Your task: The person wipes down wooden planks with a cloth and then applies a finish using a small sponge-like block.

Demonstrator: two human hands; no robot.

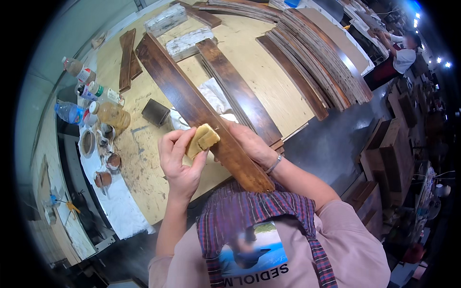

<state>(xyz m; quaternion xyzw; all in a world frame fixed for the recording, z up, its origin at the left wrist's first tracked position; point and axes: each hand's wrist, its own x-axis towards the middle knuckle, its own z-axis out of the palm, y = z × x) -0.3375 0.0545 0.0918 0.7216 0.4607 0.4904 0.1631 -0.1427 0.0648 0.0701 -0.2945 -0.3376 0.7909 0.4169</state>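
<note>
My left hand (178,156) pinches a small yellow pad (204,138) between thumb and fingers. Whether it is a sponge or folded sandpaper, I cannot tell. The pad rests against the left edge of a long brown wooden plank (180,89). This plank slants from my apron up to the far left, its far end near a paint-stained white block (189,43). From the other side my right hand (252,146) grips the plank near its close end, with some fingers hidden beneath it. A white cloth (213,96) lies partly under the plank.
Right of the plank lies a stack of brown boards (240,91). Curved boards (312,57) are piled farther right. A dark block (155,113), several bottles (113,114) and small pots (102,179) stand along the table's left side. Another person (398,57) works at the far right.
</note>
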